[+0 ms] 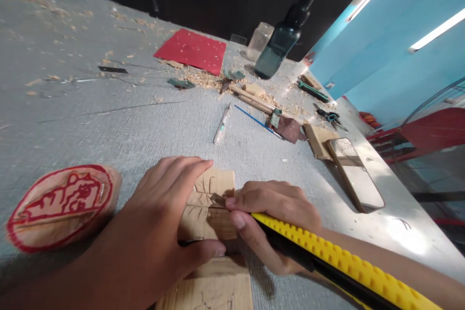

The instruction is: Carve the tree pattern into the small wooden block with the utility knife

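A small wooden block [202, 226] with dark carved strokes lies on the table in front of me. My left hand [165, 213] grips it, fingers along its left and far side, thumb at its near edge. In my right hand [278, 218], closed in a pinch near the blade, is a yellow and black utility knife [327, 256]. Its blade tip touches the carved lines on the block's face. Closer to me, partly under my left hand, lies a second piece of wood [218, 288] with drawn lines.
A round wood slice [61, 206] with a red carved design lies left. Beyond are a white pen [222, 125], a blue stick [256, 120], red paper [194, 51], wood shavings [203, 78] and a dark bottle [279, 46]. A phone [356, 172] leans against a wood block [319, 139] at right.
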{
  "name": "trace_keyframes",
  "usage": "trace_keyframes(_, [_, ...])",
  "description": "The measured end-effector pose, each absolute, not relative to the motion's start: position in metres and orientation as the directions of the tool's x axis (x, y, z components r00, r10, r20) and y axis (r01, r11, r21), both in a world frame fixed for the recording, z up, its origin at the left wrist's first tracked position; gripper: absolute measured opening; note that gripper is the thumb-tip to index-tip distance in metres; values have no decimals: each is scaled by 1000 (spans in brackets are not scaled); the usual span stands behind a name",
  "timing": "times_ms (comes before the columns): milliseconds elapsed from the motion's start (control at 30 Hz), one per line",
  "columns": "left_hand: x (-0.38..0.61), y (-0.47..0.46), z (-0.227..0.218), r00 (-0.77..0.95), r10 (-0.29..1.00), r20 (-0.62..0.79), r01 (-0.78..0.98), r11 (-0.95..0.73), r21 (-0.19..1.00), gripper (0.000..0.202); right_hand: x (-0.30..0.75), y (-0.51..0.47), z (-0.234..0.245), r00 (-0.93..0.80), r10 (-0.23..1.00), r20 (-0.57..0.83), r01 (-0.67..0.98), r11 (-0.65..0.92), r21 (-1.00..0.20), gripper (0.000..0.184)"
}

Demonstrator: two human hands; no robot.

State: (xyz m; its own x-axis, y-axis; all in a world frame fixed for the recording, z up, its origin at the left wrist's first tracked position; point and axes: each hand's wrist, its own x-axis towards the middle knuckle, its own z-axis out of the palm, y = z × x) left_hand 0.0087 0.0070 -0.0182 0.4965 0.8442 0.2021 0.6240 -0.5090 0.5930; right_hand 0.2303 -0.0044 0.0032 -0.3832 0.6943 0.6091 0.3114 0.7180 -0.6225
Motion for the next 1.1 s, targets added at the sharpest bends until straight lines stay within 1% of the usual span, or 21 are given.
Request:
trace_keyframes(133, [11, 8, -17, 486, 857, 169, 661, -487, 571, 94, 228, -6, 5, -383, 684, 620, 317, 728, -607, 15])
trace_keyframes(367, [10, 9, -20, 483, 858, 173, 690, -495, 528, 103, 232, -5, 9, -400, 723, 563, 334, 687, -645, 15])
trace_keyframes(533, [11, 9, -20, 481, 860, 171, 693, -492, 527, 100, 235, -12, 15, -426, 747, 511, 367, 659, -657, 18])
trace_keyframes(633, [10, 10, -18, 509, 840, 189, 665, -523, 534, 96, 234, -13, 14, -326, 774, 542, 405, 633, -660, 17])
trace_keyframes(700, [10, 10, -16, 519, 830, 205, 649, -538, 537, 93, 234, -10, 13, -287, 770, 569, 393, 637, -663, 16])
trace_keyframes(767, [10, 10, -16, 525, 825, 209, 644, -546, 536, 90, 233, -7, 11, -349, 708, 615, 338, 707, -622, 16])
trace_keyframes(833, [10, 9, -16, 525, 825, 209, 646, -546, 533, 89, 234, -4, 11, -415, 667, 619, 314, 744, -590, 18])
trace_keyframes(967, [10, 9, -17, 506, 834, 220, 645, -535, 545, 91, 233, -2, 10, -397, 721, 568, 348, 691, -633, 15])
trace_keyframes(1100, [10, 9, -17, 506, 839, 200, 652, -524, 548, 91, 232, -3, 7, -394, 728, 560, 324, 681, -657, 15])
